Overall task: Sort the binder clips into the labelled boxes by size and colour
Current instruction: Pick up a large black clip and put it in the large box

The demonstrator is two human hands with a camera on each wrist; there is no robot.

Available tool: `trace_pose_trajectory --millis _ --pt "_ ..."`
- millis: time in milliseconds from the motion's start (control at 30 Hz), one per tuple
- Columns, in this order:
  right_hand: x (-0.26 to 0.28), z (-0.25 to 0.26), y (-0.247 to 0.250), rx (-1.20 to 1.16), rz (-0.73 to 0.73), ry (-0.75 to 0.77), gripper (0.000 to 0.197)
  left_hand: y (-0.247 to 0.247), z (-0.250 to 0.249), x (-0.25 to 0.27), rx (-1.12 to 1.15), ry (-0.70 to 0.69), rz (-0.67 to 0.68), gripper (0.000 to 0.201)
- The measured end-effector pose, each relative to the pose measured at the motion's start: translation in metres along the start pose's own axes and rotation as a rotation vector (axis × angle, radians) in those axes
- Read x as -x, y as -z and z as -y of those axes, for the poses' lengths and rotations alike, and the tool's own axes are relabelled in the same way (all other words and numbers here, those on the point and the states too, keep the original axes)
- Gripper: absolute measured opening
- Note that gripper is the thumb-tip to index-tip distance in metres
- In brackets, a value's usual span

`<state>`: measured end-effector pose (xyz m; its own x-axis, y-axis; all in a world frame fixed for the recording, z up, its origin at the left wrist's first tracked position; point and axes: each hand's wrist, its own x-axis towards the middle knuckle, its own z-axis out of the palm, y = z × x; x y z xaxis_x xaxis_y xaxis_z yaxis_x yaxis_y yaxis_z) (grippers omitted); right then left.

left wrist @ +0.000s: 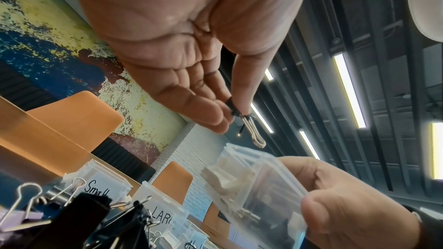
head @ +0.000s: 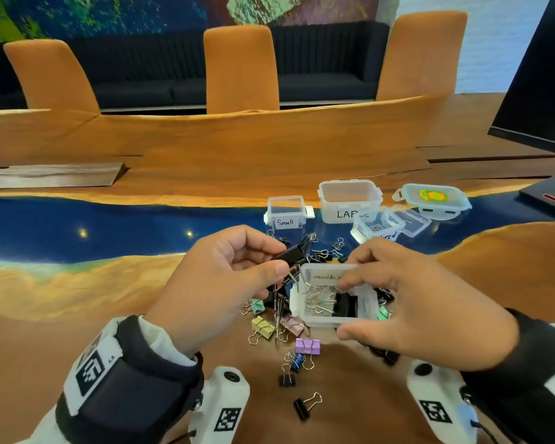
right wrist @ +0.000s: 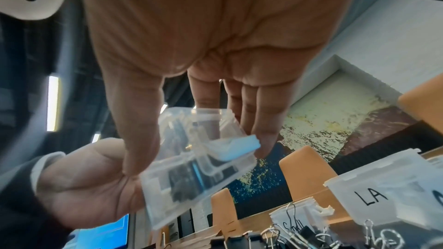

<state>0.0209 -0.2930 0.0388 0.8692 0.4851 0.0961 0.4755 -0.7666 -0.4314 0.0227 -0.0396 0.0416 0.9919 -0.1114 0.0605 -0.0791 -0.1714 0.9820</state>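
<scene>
While raised above the clip pile (head: 289,318), left hand (head: 218,283) pinches a black binder clip (head: 290,255) between thumb and fingertips, wire handles (left wrist: 255,133) pointing toward the medium box. Seen from the left wrist view as a thumb-to-finger pinch on the clip body, handles projecting past the fingertips (left wrist: 223,118).

Right hand (head: 420,302) grips the small clear box (head: 332,294), thumb on the near rim, fingers over the far wall. Box lifted off the table (head: 77,331), tilted toward the left hand, handwritten label reading reversed through the wall. Contents visible: one black clip (head: 345,304) and several silver wire handles. Confirmed in the right wrist view: box (right wrist: 199,158) clamped between thumb and fingers, dark clip inside.

Held clip positioned just beside the left rim of the held box, not inside it.

Loose clips scattered on the table below and between both hands: black, green, yellow, pink, purple (head: 307,345), blue. One black clip (head: 303,406) lying apart, nearest the body.

Further back on the blue resin strip: open box labelled "Small" (head: 285,213); larger open box labelled "LARGE" (head: 350,201), label partly hidden; a tilted clear box (head: 377,224) with partly legible label in front of it; a teal-rimmed lid (head: 433,197) to the right.

Orange chairs (head: 241,68) behind the table.
</scene>
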Motion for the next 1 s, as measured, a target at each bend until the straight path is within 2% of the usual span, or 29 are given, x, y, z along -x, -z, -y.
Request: trace_pose_trajectory --millis 100,267,367,467,533,700,767,900,1000 --pt "-0.001 0.003 -0.002 0.053 0.051 0.005 0.055 0.001 0.001 -0.001 0.005 -0.026 -0.002 0.017" --pt "0.001 0.010 -0.001 -0.064 0.046 0.035 0.040 0.000 0.009 -0.001 -0.015 -0.017 0.016 0.018" --pt "-0.001 0.010 -0.003 -0.161 0.037 0.045 0.032 -0.001 0.012 -0.002 -0.055 0.052 0.074 0.014" --pt "-0.002 0.009 -0.003 -0.212 0.037 0.055 0.026 -0.005 0.011 -0.002 0.083 0.165 0.160 0.008" --pt "-0.002 0.009 -0.001 -0.220 0.050 0.057 0.026 -0.006 0.011 -0.002 0.141 0.189 0.182 0.010" --pt "-0.005 0.009 0.001 -0.184 0.054 0.041 0.031 -0.001 0.017 -0.006 0.126 0.144 0.146 0.020" --pt "-0.005 0.009 0.002 -0.188 0.036 0.056 0.034 0.001 0.016 -0.005 0.104 0.160 0.184 0.025" --pt "-0.006 0.008 0.004 -0.149 0.064 0.065 0.039 -0.002 0.013 -0.001 0.133 0.232 0.316 0.012" --pt "-0.007 0.008 0.005 -0.097 0.080 0.088 0.041 -0.004 0.014 0.001 0.065 0.202 0.339 0.009"
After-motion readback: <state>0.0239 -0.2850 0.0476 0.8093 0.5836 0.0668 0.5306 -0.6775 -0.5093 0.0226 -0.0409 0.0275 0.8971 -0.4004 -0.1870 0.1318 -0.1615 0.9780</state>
